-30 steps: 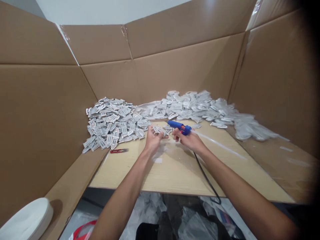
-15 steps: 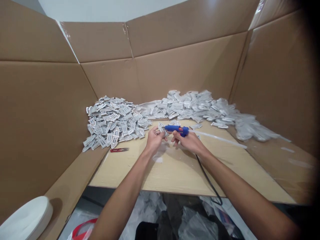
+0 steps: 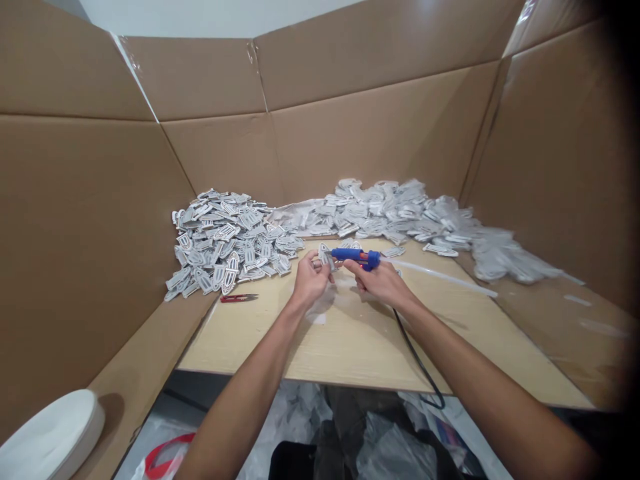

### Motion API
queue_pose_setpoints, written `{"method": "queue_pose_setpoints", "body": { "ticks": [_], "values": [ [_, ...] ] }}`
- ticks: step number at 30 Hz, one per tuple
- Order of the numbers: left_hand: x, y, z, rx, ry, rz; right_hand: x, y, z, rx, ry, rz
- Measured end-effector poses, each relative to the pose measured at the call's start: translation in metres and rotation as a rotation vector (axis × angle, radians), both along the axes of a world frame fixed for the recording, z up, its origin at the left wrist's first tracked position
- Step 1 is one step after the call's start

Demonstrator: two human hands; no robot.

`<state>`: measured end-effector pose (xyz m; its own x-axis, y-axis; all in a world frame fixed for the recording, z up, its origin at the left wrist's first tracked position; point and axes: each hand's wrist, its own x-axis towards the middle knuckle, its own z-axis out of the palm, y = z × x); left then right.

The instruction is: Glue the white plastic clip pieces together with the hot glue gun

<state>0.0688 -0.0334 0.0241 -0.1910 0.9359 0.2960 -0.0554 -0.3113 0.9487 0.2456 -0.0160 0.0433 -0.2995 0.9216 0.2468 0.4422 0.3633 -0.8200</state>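
Note:
My left hand point(image 3: 311, 277) pinches a small grey-and-white slotted piece point(image 3: 325, 255) above the middle of the board. Closed around a blue glue gun point(image 3: 356, 257) is my right hand point(image 3: 379, 280); the gun lies level, its nozzle pointing left and touching or very near the piece. A long clear glue stick point(image 3: 445, 277) reaches to the right from behind the gun. The black cord point(image 3: 413, 350) hangs below my right hand over the board's front edge. A few loose pieces, one of them a flat one point(image 3: 393, 252), lie just behind the gun.
A heap of grey slotted pieces point(image 3: 235, 240) is at the back left, with red snips point(image 3: 239, 298) before it. Plastic-wrapped pieces point(image 3: 390, 210) line the back right. Cardboard walls point(image 3: 350, 140) surround the yellowish board point(image 3: 240, 347). A white round object point(image 3: 55, 433) stands lower left.
The fingers of my right hand have drawn in closer around the glue gun, and the gun and piece have shifted slightly. The whole view has moved a little.

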Motion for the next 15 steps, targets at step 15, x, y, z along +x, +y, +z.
{"method": "queue_pose_setpoints", "body": {
  "ticks": [15],
  "values": [
    [-0.004,0.005,-0.010,-0.010,0.048,0.055,-0.009,-0.017,-0.002,0.442,-0.393,0.014]
  ]
}}
